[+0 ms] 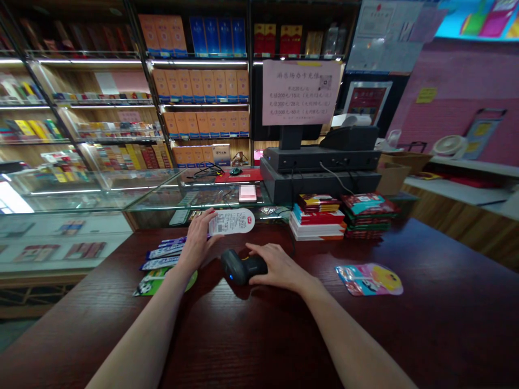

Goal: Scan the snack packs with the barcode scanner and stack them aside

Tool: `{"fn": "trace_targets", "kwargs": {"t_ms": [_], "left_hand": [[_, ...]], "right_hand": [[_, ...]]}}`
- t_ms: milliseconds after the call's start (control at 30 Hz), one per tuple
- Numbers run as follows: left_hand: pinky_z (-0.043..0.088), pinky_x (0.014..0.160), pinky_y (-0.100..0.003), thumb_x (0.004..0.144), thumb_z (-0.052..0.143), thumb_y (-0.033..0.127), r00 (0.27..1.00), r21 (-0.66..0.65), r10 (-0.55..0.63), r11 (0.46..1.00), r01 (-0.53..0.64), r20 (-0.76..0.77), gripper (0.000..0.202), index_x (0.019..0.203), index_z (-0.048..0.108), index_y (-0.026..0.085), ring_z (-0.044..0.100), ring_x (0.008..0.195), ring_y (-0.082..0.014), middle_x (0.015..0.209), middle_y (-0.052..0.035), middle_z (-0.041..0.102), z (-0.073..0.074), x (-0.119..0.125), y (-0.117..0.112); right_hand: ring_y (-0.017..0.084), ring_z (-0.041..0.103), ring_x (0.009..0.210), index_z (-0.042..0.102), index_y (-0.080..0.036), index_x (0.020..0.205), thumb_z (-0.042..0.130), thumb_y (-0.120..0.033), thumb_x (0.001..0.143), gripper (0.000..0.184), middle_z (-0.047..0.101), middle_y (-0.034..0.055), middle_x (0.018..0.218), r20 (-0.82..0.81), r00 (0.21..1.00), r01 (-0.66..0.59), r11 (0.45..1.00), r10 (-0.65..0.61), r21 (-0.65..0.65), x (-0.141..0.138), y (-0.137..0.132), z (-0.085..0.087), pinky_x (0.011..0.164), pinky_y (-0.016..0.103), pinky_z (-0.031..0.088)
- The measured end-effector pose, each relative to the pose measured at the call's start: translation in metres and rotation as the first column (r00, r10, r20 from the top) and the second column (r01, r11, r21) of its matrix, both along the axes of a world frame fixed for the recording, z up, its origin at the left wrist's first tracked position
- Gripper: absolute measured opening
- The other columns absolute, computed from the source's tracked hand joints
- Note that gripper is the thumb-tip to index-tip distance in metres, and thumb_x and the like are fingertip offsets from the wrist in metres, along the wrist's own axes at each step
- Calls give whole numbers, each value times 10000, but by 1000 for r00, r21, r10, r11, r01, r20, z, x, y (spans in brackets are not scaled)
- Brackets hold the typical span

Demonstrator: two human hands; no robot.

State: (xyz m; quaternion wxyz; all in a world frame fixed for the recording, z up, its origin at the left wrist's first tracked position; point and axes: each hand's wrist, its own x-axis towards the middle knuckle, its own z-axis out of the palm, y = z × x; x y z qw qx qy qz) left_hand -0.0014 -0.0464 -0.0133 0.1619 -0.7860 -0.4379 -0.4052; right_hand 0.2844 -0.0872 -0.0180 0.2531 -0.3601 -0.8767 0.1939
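Note:
My left hand [197, 243] grips a flat white packet with a red label [232, 221], holding it up with its printed back facing me above the dark wooden counter [259, 335]. My right hand [276, 266] rests on a black handheld barcode scanner [239, 267], fingers wrapped over its handle. A small blue light shows on the scanner, and its head points left, just below the packet.
Several purple and green snack packets [160, 265] lie left of my left hand. A pink-and-blue packet [368, 279] lies to the right. Stacked cartons [343, 216] sit before the cash register [324, 167]. A glass display case [101, 194] and stocked shelves stand behind.

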Motion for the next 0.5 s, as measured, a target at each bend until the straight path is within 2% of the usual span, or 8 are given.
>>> {"fn": "trace_targets", "kwargs": {"t_ms": [67, 167, 267, 500], "left_hand": [[312, 1161, -593, 898, 646, 343, 999, -2, 0, 1000, 0, 33, 614, 1422, 355, 216, 466, 1380, -316, 1466, -181, 493, -3, -3, 2], [301, 1168, -599, 878, 671, 325, 997, 2, 15, 1000, -15, 75, 664, 1442, 337, 219, 485, 1363, -317, 1446, -173, 516, -7, -6, 4], [295, 1176, -593, 869, 679, 328, 994, 4, 36, 999, -37, 105, 695, 1461, 330, 223, 514, 1333, -313, 1419, -163, 539, -9, -7, 4], [398, 1123, -531, 836, 726, 378, 980, 20, 18, 1000, -22, 199, 718, 1441, 372, 226, 516, 1324, -307, 1383, -155, 556, -10, -7, 4]], "right_hand": [[296, 592, 1176, 470, -243, 1463, 839, -459, 701, 873, 663, 109, 1282, 68, 998, 0, 999, -3, 40, 0, 1, -4, 1057, 456, 358], [281, 602, 1156, 497, -242, 1439, 795, -421, 761, 761, 673, 109, 1255, 114, 993, -4, 997, -5, 74, -1, 3, -9, 1034, 437, 366], [267, 602, 1164, 538, -245, 1395, 747, -354, 814, 627, 674, 101, 1260, 120, 993, -12, 995, 0, 96, -1, 3, -8, 1021, 418, 363], [235, 615, 1143, 609, -289, 1277, 727, -292, 837, 455, 700, 40, 1212, 86, 996, -42, 996, 35, 80, -1, -1, -2, 1010, 396, 345]]}}
